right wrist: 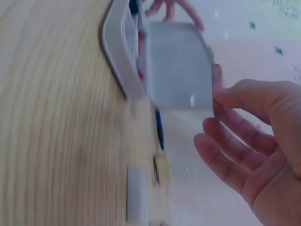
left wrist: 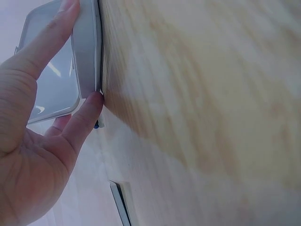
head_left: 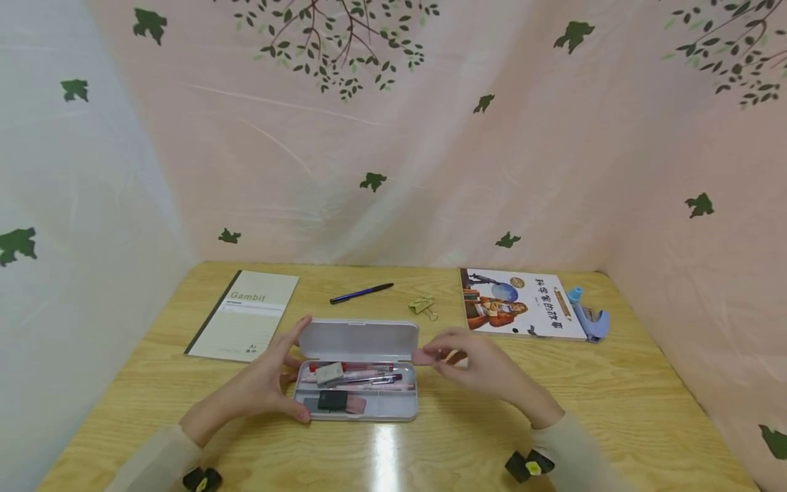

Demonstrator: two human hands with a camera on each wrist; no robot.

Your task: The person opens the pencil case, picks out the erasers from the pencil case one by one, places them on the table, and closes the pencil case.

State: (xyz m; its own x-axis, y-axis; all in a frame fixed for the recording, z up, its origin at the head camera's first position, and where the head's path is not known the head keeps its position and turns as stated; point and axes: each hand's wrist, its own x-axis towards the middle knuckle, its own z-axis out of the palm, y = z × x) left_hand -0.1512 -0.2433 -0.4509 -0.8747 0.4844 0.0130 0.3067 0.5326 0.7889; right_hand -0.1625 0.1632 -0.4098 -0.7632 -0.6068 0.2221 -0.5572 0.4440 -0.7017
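An open grey-white pencil case [head_left: 396,408] lies on the table, its hinged lid [head_left: 359,339] raised at the back. My left hand [head_left: 267,379] grips its left end, thumb at the front corner and fingers spread along the side and lid. Just right of the lid, my right hand [head_left: 486,365] pinches a thin pink block [right wrist: 217,92] between thumb and fingers, raised off the table. Inside the case lie red and pink pens [head_left: 396,387], a whitish eraser [head_left: 329,373], a black block [head_left: 333,400] and a pink piece [head_left: 356,404].
Behind the case are a blue-black pen [head_left: 361,294] and a yellow binder clip [head_left: 421,305]. A notebook [head_left: 246,314] lies at the left. On the right, a picture-covered book [head_left: 522,304] lies beside a light-blue object [head_left: 593,322]. A printed cloth hangs behind the table.
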